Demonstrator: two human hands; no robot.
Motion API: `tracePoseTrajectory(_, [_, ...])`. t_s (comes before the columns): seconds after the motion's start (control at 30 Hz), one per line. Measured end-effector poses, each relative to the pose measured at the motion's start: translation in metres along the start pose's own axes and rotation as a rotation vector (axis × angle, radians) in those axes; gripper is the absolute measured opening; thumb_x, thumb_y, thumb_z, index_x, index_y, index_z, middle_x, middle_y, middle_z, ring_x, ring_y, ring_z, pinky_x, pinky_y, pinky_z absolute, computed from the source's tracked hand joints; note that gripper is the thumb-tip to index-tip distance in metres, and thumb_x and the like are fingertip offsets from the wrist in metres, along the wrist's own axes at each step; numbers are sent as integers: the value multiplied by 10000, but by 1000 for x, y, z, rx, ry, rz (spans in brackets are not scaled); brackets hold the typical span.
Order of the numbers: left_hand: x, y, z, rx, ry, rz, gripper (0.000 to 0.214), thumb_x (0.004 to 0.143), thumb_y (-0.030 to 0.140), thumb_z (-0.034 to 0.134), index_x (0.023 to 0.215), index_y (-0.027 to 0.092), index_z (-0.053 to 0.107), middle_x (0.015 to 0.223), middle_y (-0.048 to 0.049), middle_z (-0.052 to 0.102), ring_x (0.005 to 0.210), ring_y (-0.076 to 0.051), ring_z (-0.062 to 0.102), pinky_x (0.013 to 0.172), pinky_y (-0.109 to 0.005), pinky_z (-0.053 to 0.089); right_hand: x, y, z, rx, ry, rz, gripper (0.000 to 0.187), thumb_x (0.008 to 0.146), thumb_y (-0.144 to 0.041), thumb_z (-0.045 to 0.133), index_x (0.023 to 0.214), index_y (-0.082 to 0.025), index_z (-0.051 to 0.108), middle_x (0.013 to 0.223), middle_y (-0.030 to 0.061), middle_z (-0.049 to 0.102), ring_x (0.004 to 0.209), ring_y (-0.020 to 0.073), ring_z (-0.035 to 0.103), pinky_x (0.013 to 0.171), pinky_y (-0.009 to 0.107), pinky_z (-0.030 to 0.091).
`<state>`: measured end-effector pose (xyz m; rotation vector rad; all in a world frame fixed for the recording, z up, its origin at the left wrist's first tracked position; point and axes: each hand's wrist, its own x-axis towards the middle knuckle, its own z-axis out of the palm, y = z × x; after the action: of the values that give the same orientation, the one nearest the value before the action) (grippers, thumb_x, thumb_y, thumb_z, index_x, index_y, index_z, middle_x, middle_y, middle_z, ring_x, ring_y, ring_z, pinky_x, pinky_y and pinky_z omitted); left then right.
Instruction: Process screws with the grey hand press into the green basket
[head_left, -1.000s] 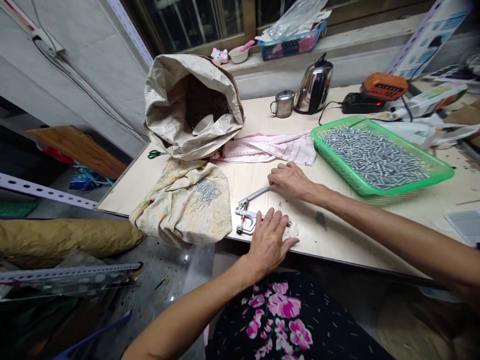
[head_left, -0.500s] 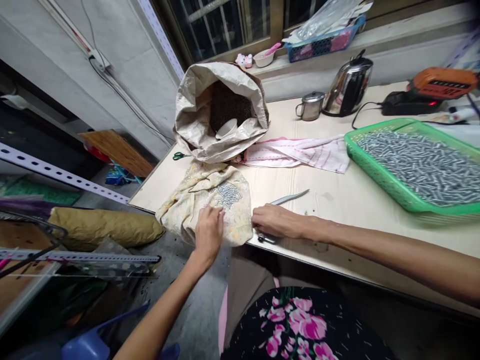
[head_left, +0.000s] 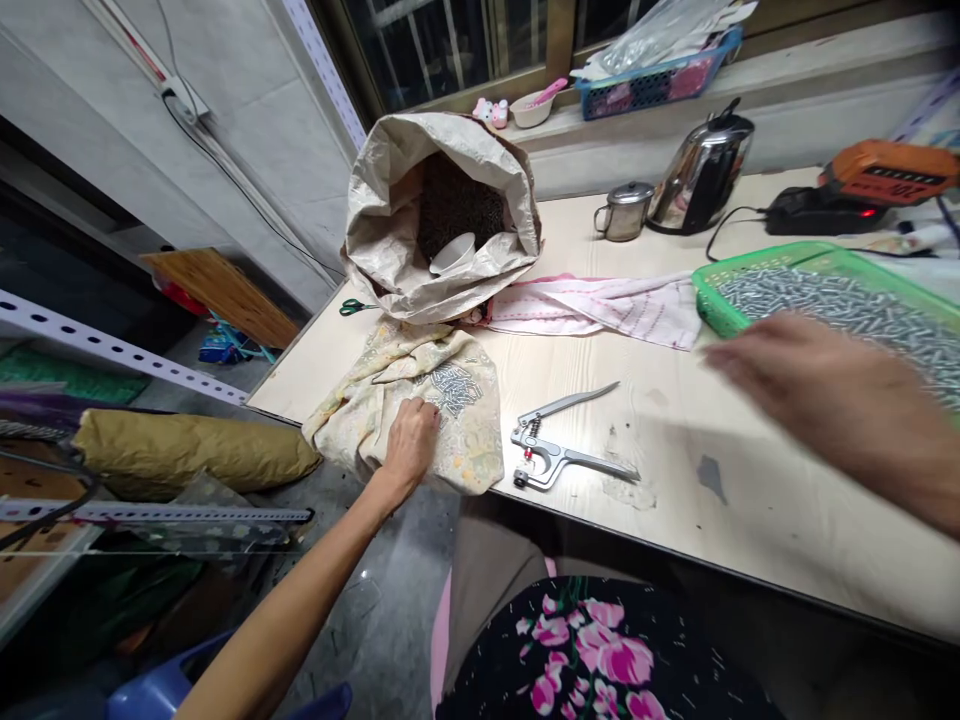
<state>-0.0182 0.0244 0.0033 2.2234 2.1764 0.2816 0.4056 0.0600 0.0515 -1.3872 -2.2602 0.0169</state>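
My left hand (head_left: 409, 442) rests on the pale floral cloth (head_left: 409, 400) at the table's front left corner, fingers curled into the fabric beside a small heap of silvery metal pieces (head_left: 455, 386). My right hand (head_left: 806, 385) is raised over the table near the green tray (head_left: 716, 303), blurred by motion, with nothing visible in it. Metal hand pliers (head_left: 559, 452) lie free on the wooden table (head_left: 750, 490) between the two hands, handles spread apart.
A crumpled paper sack (head_left: 442, 215) with a white cup inside stands behind the cloth. A pink-white cloth (head_left: 600, 305), kettle (head_left: 697, 175), small metal mug (head_left: 624, 210) and orange device (head_left: 889, 170) lie farther back. Green scissors (head_left: 352, 307) rest at the left edge.
My right hand let go of the pliers and swung up to the right toward the green tray. My left hand stayed on the floral cloth.
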Motion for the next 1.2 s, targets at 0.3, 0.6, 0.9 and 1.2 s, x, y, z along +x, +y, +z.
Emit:
tracePoseTrajectory(0.3, [-29,76,-9,-834,-311,-277,301,758,421,645,825,141,732,681,-39,690,623,-170,611,603,-265,464,-19,-87,106,45,-340,-335,198,982,-131,405,844,-172,542,842,48,537,700,163,462,632,301,329])
tracePoseTrajectory(0.6, [-35,91,18,-872,-335,-319,315,670,444,697,731,139,742,705,-58,710,680,-180,625,627,-260,442,-24,-80,102,8,-169,-416,236,997,-100,377,829,-164,530,798,38,522,686,163,409,630,307,279])
tracePoseTrajectory(0.9, [-17,93,11,-694,-604,-304,328,640,457,660,596,132,672,511,21,547,531,-110,458,538,-236,299,-24,-76,111,88,-232,-384,218,975,-76,385,834,-170,521,812,39,527,702,167,410,622,308,263])
tracePoseTrajectory(1.2, [-13,91,15,-659,-681,-320,341,595,478,649,504,161,559,465,54,401,504,-90,335,528,-250,232,-7,-71,94,106,-386,-341,237,963,-381,541,1043,-161,575,1136,129,582,923,234,532,742,345,415])
